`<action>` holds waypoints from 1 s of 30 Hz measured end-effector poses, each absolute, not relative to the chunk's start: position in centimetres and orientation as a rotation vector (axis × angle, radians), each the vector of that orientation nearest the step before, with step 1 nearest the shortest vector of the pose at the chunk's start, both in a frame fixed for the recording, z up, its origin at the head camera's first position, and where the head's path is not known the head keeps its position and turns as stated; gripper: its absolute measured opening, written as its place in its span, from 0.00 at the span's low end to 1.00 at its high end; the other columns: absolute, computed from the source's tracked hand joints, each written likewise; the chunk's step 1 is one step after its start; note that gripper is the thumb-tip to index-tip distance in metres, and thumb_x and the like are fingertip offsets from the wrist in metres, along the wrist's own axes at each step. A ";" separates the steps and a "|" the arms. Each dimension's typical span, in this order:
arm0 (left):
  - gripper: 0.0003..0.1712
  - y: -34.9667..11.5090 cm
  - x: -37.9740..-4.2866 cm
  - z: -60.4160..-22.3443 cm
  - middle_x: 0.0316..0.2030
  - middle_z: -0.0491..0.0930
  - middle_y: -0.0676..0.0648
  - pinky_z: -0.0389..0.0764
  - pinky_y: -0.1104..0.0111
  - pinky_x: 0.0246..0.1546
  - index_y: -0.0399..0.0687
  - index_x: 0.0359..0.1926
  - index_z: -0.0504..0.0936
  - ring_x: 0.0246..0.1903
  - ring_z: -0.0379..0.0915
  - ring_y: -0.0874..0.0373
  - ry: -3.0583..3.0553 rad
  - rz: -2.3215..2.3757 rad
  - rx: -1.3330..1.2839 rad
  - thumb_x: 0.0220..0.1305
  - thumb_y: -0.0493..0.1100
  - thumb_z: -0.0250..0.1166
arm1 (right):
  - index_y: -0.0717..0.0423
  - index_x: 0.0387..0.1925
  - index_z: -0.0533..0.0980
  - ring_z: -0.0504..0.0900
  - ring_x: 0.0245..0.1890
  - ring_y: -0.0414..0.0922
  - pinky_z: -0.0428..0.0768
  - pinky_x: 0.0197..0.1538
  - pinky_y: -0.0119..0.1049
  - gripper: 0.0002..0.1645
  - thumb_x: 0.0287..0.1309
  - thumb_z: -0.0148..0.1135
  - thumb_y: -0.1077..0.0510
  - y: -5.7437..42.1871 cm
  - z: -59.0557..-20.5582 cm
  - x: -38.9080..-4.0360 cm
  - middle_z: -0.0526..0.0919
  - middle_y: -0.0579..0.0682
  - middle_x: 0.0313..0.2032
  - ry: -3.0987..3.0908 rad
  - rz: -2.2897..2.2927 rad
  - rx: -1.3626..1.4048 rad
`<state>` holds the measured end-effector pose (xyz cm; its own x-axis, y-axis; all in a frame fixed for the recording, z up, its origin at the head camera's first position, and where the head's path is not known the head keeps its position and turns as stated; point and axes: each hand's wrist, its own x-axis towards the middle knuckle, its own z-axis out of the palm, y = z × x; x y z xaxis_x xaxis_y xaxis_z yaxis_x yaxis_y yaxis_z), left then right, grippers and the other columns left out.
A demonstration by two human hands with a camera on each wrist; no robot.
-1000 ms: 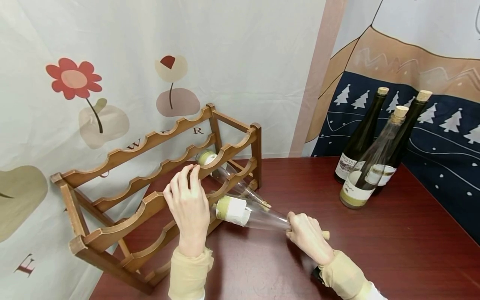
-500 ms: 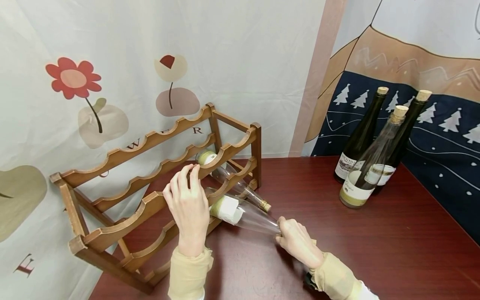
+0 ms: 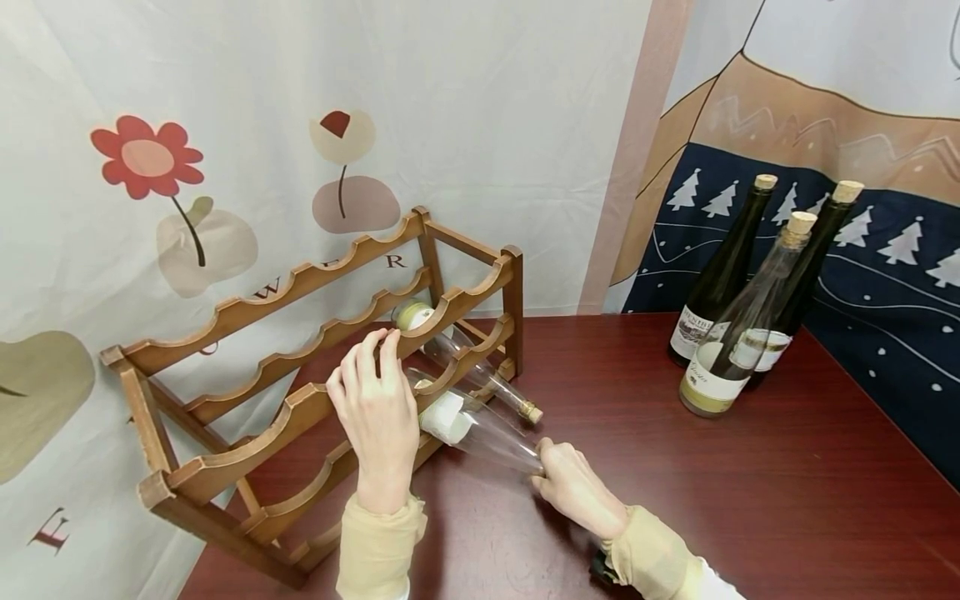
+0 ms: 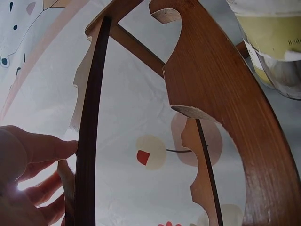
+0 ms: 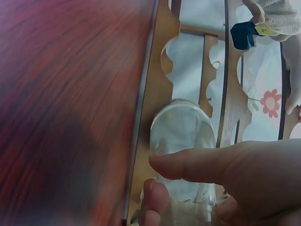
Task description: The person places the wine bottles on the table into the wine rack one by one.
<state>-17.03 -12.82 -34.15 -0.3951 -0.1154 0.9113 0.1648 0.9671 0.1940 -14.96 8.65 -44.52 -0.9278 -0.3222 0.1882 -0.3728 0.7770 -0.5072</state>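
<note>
My right hand [image 3: 579, 483] grips the neck of a clear glass wine bottle [image 3: 491, 433], its cork hidden by the hand. The bottle's base end, with a white and olive label, lies inside the lower part of a wooden wine rack [image 3: 513, 308]. In the right wrist view, the thumb and fingers wrap the clear bottle [image 5: 181, 132]. My left hand [image 3: 378, 417] holds the rack's upper front rail, thumb on one side and fingers on the other in the left wrist view. A second clear corked bottle [image 3: 468, 362] lies in the rack just behind the first.
On the right of the dark red table [image 3: 787, 492] stand a clear corked bottle [image 3: 716, 375] and two dark green ones, one dark bottle [image 3: 723, 275] at left and another dark bottle [image 3: 825, 233] behind. A printed cloth [image 3: 525, 125] hangs behind the rack.
My right hand has moved left, sliding the clear bottle base first deeper into the rack; less of its label shows. The left hand has stayed on the rail.
</note>
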 end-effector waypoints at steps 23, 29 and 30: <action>0.14 -12.9 -17.0 -34.0 0.48 0.78 0.43 0.65 0.54 0.44 0.42 0.48 0.79 0.46 0.70 0.44 -1.949 -0.312 -0.052 0.62 0.30 0.56 | 0.59 0.25 0.65 0.72 0.17 0.41 0.69 0.18 0.32 0.13 0.45 0.64 0.66 4.8 -45.2 -16.0 0.70 0.47 0.17 -2.908 0.971 0.563; 0.13 -12.9 -17.0 -34.0 0.48 0.78 0.43 0.65 0.54 0.44 0.42 0.47 0.79 0.47 0.70 0.44 -1.948 -0.313 -0.051 0.62 0.31 0.56 | 0.60 0.25 0.66 0.75 0.18 0.43 0.70 0.18 0.34 0.12 0.44 0.63 0.66 3.7 -45.3 -16.6 0.73 0.51 0.18 -2.897 0.978 0.563; 0.13 -12.9 -17.0 -34.0 0.48 0.78 0.43 0.65 0.54 0.44 0.42 0.47 0.79 0.47 0.70 0.44 -1.949 -0.314 -0.051 0.63 0.31 0.56 | 0.60 0.25 0.65 0.75 0.17 0.43 0.70 0.18 0.34 0.12 0.43 0.63 0.66 3.5 -45.3 -16.7 0.73 0.51 0.17 -2.897 0.980 0.563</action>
